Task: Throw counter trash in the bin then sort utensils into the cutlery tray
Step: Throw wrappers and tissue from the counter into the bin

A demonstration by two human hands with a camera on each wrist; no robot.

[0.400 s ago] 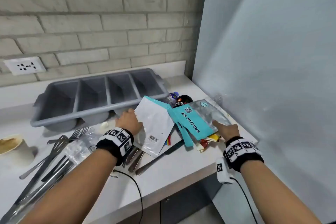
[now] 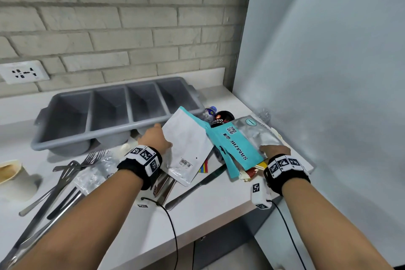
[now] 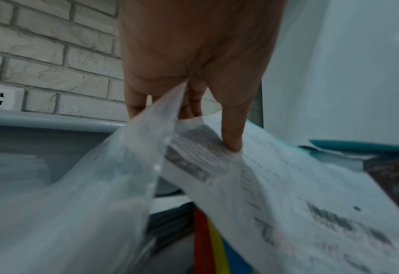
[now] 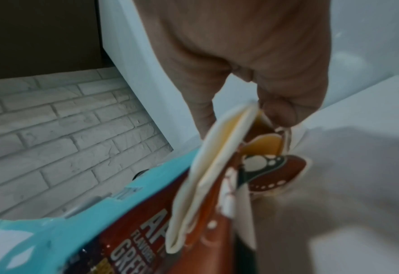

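Note:
My left hand [image 2: 156, 138] grips a white pouch [image 2: 186, 149] by its left edge, lifted over the counter. In the left wrist view the left hand [image 3: 193, 111] pinches that white pouch [image 3: 287, 185] together with a clear plastic bag [image 3: 88, 194]. My right hand [image 2: 274, 150] holds a teal pouch [image 2: 236, 147] and a silvery packet [image 2: 258, 133]. The right wrist view shows the right hand [image 4: 252, 115] pinching a brown and orange wrapper [image 4: 193, 231] with the teal pouch [image 4: 53, 231]. The grey cutlery tray [image 2: 65, 139] stands behind with nothing in its visible compartments. The bin is out of sight.
Forks [image 2: 94, 156], a slotted spatula [image 2: 65, 171] and other long utensils lie at the left front. A knife [image 2: 197, 186] lies under the pouches. A black-lidded tub [image 2: 223, 117] and a small bottle [image 2: 210, 111] sit by the tray. A paper cup [image 2: 11, 173] stands far left. A white panel closes the right side.
Both hands have risen slightly with their packets; the white pouch stands a little higher against the tray. Nothing on the counter has shifted.

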